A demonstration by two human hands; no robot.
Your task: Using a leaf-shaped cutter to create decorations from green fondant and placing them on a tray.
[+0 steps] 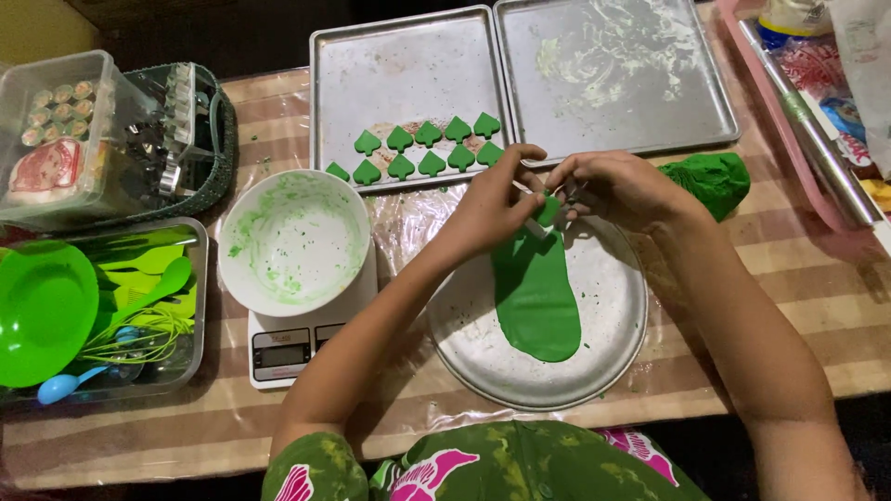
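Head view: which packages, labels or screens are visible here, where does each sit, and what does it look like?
Small dark rectangular screen on the white kitchen scale, lower left of centre, under the white bowl.
Clear plastic lidded box, far left, with a round red-and-white label on its side.
Colourful red and blue plastic packets in the pink tray, top right corner.
Neither hand touches any of these.

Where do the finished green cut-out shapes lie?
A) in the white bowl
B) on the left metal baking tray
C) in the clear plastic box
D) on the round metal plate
B: the green cut-out shapes sit in two rows on the left baking tray.
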